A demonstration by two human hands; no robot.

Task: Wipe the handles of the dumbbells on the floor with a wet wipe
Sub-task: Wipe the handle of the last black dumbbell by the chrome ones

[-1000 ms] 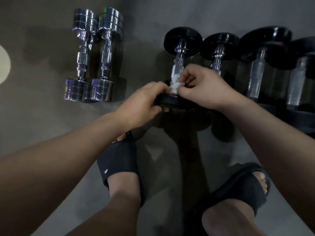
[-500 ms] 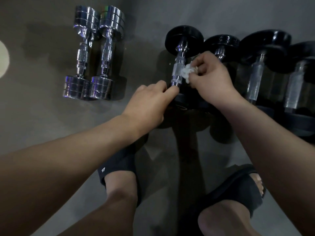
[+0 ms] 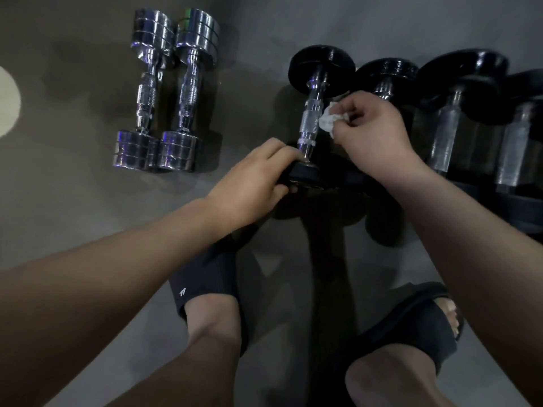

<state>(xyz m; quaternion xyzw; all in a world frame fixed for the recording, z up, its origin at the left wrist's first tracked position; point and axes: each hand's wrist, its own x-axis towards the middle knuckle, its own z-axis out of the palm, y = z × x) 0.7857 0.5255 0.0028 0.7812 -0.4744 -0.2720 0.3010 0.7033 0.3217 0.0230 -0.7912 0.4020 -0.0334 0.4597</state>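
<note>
Chrome handle [image 3: 309, 122]: axis ran away from me.
R hand [image 3: 374, 129]: pinched wipe [image 3: 327, 121] against it.
L hand [image 3: 252, 179]: gripped near plate [image 3: 307, 175].
Crowding R: black dumbbell [image 3: 388, 69].

grey floor [image 3: 73, 207] bears two chrome dumbbells [image 3: 189, 92] and four black dumbbells [image 3: 311, 120].

1. The wet wipe [image 3: 329, 121] is white and crumpled into a small wad. Your right hand [image 3: 374, 129] pinches it against the right side of the handle.
2. That handle belongs to the black dumbbell [image 3: 311, 124]. It is knurled chrome between round black plates and points away from you. Your left hand [image 3: 254, 182] grips the near plate.
3. The chrome dumbbells [image 3: 190, 95] lie parallel and touching, further left on the floor.
4. The other black dumbbells [image 3: 448, 124] sit in a row just right of it.
</note>
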